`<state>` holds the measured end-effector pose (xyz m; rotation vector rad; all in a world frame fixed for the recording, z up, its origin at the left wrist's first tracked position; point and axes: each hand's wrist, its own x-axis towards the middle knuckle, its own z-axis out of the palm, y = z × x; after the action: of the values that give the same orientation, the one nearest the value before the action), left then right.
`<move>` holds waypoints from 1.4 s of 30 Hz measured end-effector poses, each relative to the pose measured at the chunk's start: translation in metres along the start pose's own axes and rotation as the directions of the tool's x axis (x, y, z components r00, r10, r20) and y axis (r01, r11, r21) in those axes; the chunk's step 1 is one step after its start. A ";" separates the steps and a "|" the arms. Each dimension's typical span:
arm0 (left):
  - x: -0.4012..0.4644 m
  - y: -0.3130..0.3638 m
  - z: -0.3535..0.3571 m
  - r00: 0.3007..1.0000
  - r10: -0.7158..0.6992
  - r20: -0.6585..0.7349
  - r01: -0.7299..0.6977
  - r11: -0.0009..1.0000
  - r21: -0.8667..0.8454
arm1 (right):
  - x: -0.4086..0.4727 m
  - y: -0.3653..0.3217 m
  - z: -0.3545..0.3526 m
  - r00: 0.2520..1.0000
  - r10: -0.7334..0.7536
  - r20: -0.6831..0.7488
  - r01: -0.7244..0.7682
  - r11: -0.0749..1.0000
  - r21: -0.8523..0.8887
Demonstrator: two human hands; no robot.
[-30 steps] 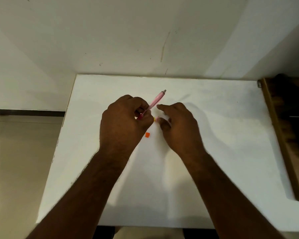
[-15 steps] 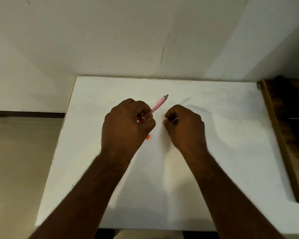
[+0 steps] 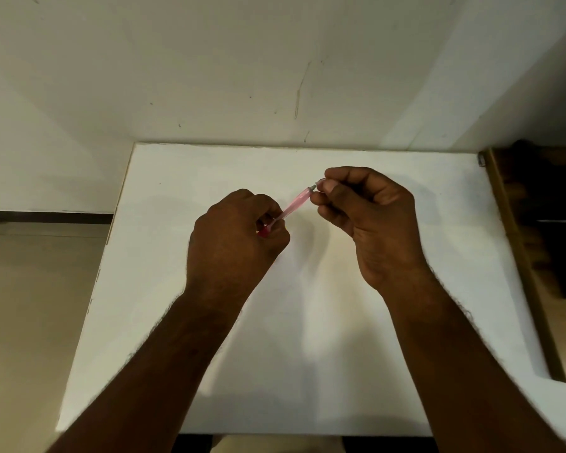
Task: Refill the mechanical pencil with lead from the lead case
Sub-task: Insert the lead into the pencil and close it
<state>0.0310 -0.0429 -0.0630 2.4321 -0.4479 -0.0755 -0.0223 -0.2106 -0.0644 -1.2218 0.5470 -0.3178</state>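
My left hand (image 3: 236,237) is closed around the lower, red end of the pink mechanical pencil (image 3: 296,204), which slants up to the right above the white table (image 3: 307,371). My right hand (image 3: 373,220) has its thumb and forefinger pinched together right at the pencil's grey far end. What they pinch is very thin, seemingly a lead, and is mostly hidden by the fingertips. The lead case does not show. The small orange piece seen on the table earlier is hidden behind my left hand.
The white table meets a pale wall at the back. Its left edge drops to a beige floor (image 3: 30,322). A dark wooden piece of furniture (image 3: 520,256) stands against the table's right edge.
My right hand closed on something small on the table, lifted, and moved up and right to the pencil's far end. My left hand kept hold of the pencil, which stays at about the same slant.
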 end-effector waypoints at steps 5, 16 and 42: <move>0.000 0.000 0.000 1.000 0.013 -0.009 -0.013 1.000 0.013 | 0.000 0.001 0.001 0.999 -0.042 0.000 0.042 0.998 -0.038; 0.000 0.001 -0.001 0.998 0.057 -0.006 -0.056 0.995 0.080 | 0.000 0.006 0.001 0.990 -0.135 0.028 0.138 0.974 -0.177; -0.003 0.012 0.004 0.990 0.061 0.125 -0.034 0.977 -0.208 | -0.002 0.003 0.001 0.991 -0.005 0.131 0.033 0.976 -0.214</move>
<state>0.0237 -0.0529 -0.0593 2.2196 -0.5297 -0.2505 -0.0232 -0.2079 -0.0661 -1.4479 0.4660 -0.1966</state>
